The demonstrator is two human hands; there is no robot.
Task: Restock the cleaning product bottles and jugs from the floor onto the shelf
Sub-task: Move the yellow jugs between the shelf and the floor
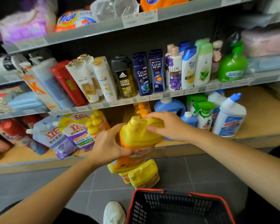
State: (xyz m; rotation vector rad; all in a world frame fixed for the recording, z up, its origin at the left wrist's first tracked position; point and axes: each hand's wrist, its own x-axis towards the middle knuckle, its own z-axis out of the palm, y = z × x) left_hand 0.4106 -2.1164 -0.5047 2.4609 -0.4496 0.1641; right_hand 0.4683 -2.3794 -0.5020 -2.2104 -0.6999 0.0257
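Jug (137, 135): yel top, orange body.

- Left hand (107, 143), right hand (166, 125): bare, ungloved.
- Left forearm (55, 183), right forearm (233, 151): uncovered all the way to the frame edges.
- Sneaker (114, 212): white, rounded toe, faint stitched panels; only one shows.
- Trousers (265, 207): dark, near black, visible at lower left and lower right.
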